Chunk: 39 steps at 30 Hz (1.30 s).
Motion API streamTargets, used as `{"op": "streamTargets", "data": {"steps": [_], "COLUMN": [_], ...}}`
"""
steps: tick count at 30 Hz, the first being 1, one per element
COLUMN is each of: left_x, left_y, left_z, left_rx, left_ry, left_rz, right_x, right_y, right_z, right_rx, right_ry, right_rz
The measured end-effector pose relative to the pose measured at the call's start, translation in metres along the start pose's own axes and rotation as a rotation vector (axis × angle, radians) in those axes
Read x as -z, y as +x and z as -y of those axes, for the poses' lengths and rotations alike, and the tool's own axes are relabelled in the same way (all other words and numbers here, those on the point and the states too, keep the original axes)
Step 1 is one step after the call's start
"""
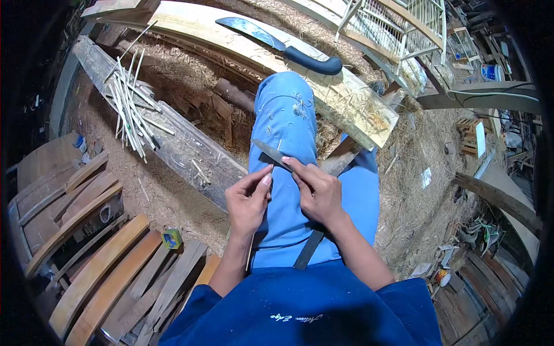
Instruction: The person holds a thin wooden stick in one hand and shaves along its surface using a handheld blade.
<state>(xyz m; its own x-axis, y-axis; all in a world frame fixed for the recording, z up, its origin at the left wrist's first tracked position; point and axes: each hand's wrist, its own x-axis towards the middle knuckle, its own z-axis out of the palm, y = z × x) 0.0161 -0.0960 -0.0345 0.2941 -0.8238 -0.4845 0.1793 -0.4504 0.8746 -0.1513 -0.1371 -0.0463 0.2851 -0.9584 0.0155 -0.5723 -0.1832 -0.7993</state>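
- Evidently nearest, along the bottom of the frame, is a dark blue shirt (294,308) with small white lettering across it.
- Just above it, left of centre, the left grip (247,203) pinches a thin stick (280,145) between thumb and fingers; the stick's pale tip shows beyond the blade, near the middle of the frame.
- At centre, the right grip (319,190) is closed around a knife (270,152), its thumb on the blade, which points to the upper left and crosses the stick.
- A dark flat strip (309,249) emerges below the right wrist; whether it joins the knife is hidden.
- Under both hands lie light blue trousers (284,115), the raised knee dotted with shavings.
- In the upper left, a loose heap of pale sticks (130,106) lies across a weathered plank (184,141).
- At the upper centre, a large knife (280,46) with a black handle rests on a pale board (352,109) strewn with shavings.
- Curved wooden pieces (95,268) fill the lower left, with a small yellow-and-blue object (171,238) among them.
- Farther off, at the upper right, stands a barred cage (398,29).
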Motion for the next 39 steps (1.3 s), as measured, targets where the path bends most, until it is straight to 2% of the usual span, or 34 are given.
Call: {"op": "streamTargets", "data": {"steps": [11,15,17,25,28,30,32,35,39], "left_x": [-0.003,-0.003,0.002,0.011,-0.002,-0.011,-0.022,-0.025,-0.027], "left_y": [-0.004,-0.001,-0.006,-0.024,-0.005,0.012,0.028,0.047,0.050], "left_z": [-0.009,-0.005,0.000,0.004,-0.010,-0.019,-0.027,-0.023,-0.023], "left_rx": [0.126,0.134,0.059,0.074,0.086,0.027,0.018,0.019,0.018], "left_ry": [-0.102,-0.091,-0.047,-0.090,-0.112,-0.014,-0.074,-0.058,-0.082], "left_rz": [-0.019,-0.035,-0.008,-0.008,-0.029,-0.002,-0.015,0.040,0.010], "right_x": [0.002,0.007,0.004,-0.001,0.000,0.002,0.005,0.005,0.001], "right_y": [-0.002,-0.004,-0.004,0.000,0.004,0.007,0.016,0.030,0.039], "right_z": [0.003,0.007,0.004,0.002,0.001,0.001,0.000,-0.006,-0.010], "right_rx": [0.016,0.034,0.017,-0.027,0.031,0.051,0.049,0.052,0.063], "right_ry": [-0.012,-0.053,-0.042,-0.022,0.022,0.073,0.059,0.058,0.088], "right_rz": [-0.003,0.065,0.042,-0.009,-0.040,-0.078,-0.080,-0.111,-0.101]}}
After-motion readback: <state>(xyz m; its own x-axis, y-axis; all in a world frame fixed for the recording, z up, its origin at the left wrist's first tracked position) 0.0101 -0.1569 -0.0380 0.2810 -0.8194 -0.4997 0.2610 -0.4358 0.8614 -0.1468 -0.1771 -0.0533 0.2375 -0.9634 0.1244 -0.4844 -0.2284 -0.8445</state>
